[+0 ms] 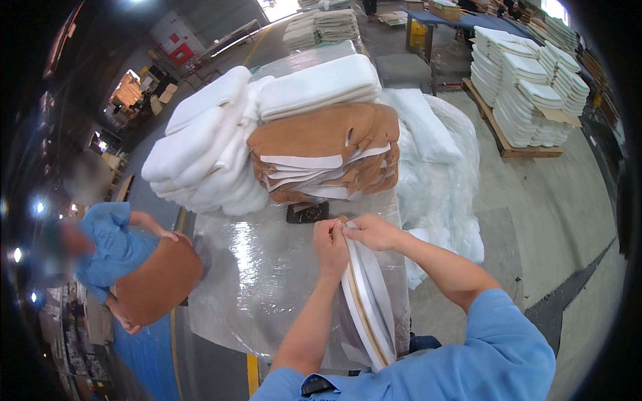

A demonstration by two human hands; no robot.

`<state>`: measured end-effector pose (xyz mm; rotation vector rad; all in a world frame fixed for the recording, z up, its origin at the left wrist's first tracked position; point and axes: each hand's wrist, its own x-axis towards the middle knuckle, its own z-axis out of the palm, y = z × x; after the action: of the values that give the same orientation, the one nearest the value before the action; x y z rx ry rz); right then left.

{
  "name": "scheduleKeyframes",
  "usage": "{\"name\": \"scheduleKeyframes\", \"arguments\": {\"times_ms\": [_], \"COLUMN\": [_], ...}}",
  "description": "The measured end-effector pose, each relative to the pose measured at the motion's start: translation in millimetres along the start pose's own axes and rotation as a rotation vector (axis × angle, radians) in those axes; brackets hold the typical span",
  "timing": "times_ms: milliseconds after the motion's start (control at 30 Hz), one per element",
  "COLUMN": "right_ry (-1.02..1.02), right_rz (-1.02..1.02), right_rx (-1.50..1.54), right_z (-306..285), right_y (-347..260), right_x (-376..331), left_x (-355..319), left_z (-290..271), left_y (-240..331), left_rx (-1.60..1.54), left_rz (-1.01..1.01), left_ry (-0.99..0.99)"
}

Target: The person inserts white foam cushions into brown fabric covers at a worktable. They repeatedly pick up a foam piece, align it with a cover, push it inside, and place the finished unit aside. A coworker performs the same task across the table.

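Above the plastic-covered table, I hold a cushion cover by its far end. Its white edges face up and run back toward my body, with a tan zipper-like strip along the middle. My left hand pinches the left side of that end. My right hand grips the right side close beside it, thumb on top. Just beyond my hands lies a small black tray-like thing. Behind it sits a pile of folded brown covers with white strips showing at the front.
White padding is stacked behind and left of the brown pile. Clear plastic bags hang at the table's right side. On the left, a co-worker holds a brown cushion. A wooden pallet bears white stacks.
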<state>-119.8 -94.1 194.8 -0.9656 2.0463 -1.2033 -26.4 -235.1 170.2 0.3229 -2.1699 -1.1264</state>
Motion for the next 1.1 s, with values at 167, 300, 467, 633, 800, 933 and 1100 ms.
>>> {"name": "scheduleKeyframes", "arguments": {"times_ms": [167,300,467,633,800,933,1100], "right_ry": [-0.039,-0.216,-0.272,-0.245,-0.179,0.207,0.026], "right_rz": [-0.178,-0.232,-0.285,-0.324,-0.052,-0.076,0.01], "right_rx": [-0.301,-0.469,-0.521,-0.533,0.173,0.453,0.711], "right_z": [-0.5,-7.4,-4.7,6.2,-1.3,8.3,19.5], "right_y": [1.5,-25.3,-34.3,-36.9,-3.5,9.8,15.1], "right_x": [4.6,3.8,-1.2,-7.4,5.1,30.2,44.2], "left_x": [-13.7,-21.3,-28.3,-31.1,-17.2,-13.0,-14.2], "left_z": [10.3,8.1,2.4,-5.3,-19.5,-23.7,-27.8], "left_y": [-7.6,-17.1,-14.5,-15.0,-12.5,-8.1,-10.9], "left_rx": [-0.236,-0.418,-0.363,-0.369,-0.245,-0.234,-0.258], "left_rz": [-0.194,-0.226,-0.198,-0.141,-0.146,-0.082,-0.135], "left_ry": [0.028,0.113,0.103,0.122,0.099,0.094,0.09]}}
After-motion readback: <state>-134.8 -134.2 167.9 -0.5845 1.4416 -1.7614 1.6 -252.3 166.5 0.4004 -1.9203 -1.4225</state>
